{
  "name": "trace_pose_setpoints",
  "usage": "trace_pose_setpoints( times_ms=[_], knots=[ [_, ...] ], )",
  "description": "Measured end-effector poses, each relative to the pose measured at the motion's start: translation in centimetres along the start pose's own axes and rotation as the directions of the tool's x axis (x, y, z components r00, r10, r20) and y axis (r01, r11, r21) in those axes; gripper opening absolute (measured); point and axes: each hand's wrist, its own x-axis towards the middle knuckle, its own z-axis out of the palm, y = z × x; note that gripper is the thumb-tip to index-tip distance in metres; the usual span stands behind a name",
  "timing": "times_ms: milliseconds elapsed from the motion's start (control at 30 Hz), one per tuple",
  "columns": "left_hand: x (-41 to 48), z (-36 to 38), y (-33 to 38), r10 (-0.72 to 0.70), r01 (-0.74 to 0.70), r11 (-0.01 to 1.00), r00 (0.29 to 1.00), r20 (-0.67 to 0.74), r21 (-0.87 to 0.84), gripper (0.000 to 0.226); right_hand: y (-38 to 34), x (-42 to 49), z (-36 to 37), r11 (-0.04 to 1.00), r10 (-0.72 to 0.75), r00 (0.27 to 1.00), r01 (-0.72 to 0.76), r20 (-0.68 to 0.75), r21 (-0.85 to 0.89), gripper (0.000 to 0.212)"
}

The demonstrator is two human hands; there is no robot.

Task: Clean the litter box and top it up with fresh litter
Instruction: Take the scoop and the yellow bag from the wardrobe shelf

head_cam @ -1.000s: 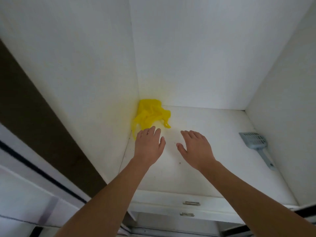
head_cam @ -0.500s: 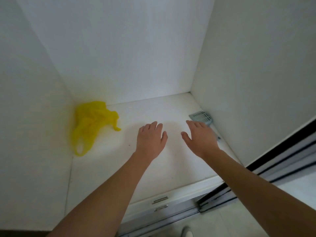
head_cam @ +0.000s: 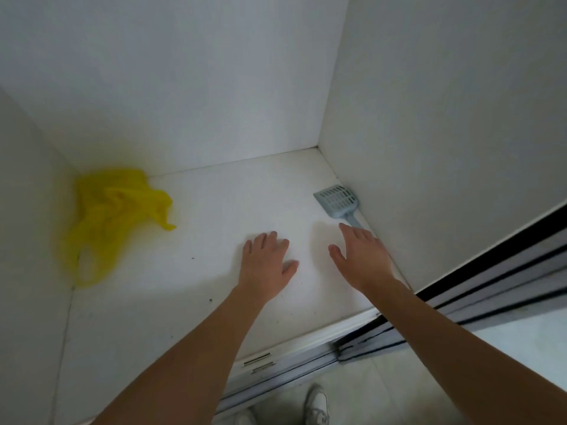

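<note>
Lying in the left back corner of the white shelf [head_cam: 221, 204], a crumpled yellow plastic bag [head_cam: 113, 216] touches the left wall. A few small dark crumbs are scattered on the shelf near it. Well apart from the bag, the left hand [head_cam: 265, 265] is stretched out palm down over the middle of the shelf, fingers straight and a little spread, and it holds nothing. Just beside it, the right hand [head_cam: 360, 259] is also flat and relaxed, with nothing in it. Its fingertips reach the lower end of the handle of the grey-blue litter scoop [head_cam: 339, 200], and I cannot tell if they touch it. The scoop lies on the shelf along the right wall, its slotted head pointing to the back. Further right runs a dark sliding door frame [head_cam: 491, 296], and below, on the floor, a white shoe [head_cam: 317, 404] is visible.
</note>
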Motion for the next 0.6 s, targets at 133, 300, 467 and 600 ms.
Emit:
trace_pose_setpoints(
  times_ms=[133, 300, 467, 600],
  knots=[
    [0.1, 0.3, -0.1, -0.024, 0.024, 0.999, 1.000, -0.002, -0.021, 0.052, 0.1, 0.3, 1.0, 1.000, -0.010, 1.000, 0.010, -0.012, 0.024, 0.060],
    [-0.1, 0.9, -0.1, -0.033, 0.032, 0.999, 0.999, -0.042, -0.027, 0.056, 1.1, 2.1, 1.1, 0.997, 0.043, 0.999, -0.042, -0.021, 0.068, 0.064],
    [0.0, 1.2, -0.1, -0.037, 0.031, 0.997, 0.997, -0.073, -0.073, 0.056, 2.0, 4.8, 1.8, 0.988, 0.140, 0.987, -0.145, 0.082, 0.046, 0.066],
    [0.1, 1.2, -0.1, -0.045, 0.039, 0.996, 0.996, -0.076, -0.085, 0.054, 2.1, 4.8, 2.9, 0.992, 0.123, 0.991, -0.124, 0.052, 0.010, 0.059]
  ],
)
